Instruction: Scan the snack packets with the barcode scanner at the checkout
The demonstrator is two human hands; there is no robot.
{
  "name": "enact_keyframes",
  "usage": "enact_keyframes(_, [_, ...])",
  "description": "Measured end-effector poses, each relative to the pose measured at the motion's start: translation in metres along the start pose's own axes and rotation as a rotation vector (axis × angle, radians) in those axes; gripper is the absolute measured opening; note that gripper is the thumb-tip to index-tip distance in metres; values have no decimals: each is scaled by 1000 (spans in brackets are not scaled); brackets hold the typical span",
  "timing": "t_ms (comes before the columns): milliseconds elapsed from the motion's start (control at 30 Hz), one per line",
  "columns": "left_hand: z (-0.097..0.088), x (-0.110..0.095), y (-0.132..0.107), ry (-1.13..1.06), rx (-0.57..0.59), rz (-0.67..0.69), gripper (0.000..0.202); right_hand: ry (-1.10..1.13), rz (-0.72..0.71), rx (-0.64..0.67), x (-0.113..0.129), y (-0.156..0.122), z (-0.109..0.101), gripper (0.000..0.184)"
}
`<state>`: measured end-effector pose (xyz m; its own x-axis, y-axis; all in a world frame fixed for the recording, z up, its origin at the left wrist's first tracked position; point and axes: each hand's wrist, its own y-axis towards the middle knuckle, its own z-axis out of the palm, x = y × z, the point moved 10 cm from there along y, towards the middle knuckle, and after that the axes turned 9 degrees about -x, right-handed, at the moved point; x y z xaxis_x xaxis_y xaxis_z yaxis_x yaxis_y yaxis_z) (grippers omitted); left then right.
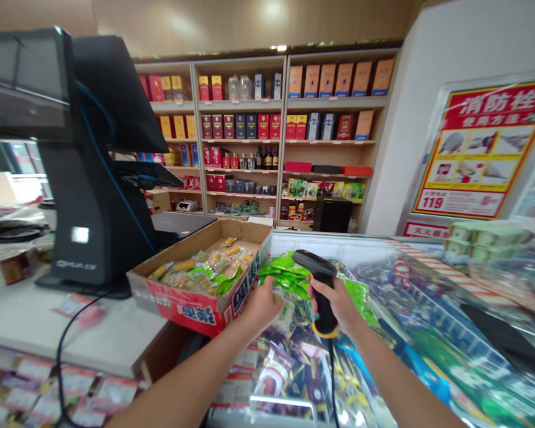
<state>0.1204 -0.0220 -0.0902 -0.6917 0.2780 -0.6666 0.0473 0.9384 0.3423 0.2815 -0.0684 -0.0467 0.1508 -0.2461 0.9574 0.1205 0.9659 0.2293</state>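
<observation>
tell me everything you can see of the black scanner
The scanner is a black, plastic-looking handheld with a rounded head and a straight grip ending in a yellow ring, where a dark cable drops down. The right hand wraps the grip, holding it upright over the freezer lid, head aimed left at the green packets in the left hand.

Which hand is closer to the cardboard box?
Left. The left hand is beside the box, holding green packets; the right hand is farther right, gripping the scanner.
</observation>
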Motion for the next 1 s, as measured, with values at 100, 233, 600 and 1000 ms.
enact_keyframes(100, [-10, -12, -6, 106, -74, 100, 41, 16, -26, -13, 2, 0, -1, 30])
enact_keyframes(233, [-61, -53, -12, 85, -223, 269, 33, -9, -46, -9, 3, -1, -1, 28])
enact_keyframes(600, [-136, 16, 134, 214, 0, -113, 31, -26, -95, -16, 11, 2, -1, 29])
enact_keyframes(1000, [-110, 92, 122, 148, 9, -387, 33, -40, -110, 2, 10, 0, 1, 27])
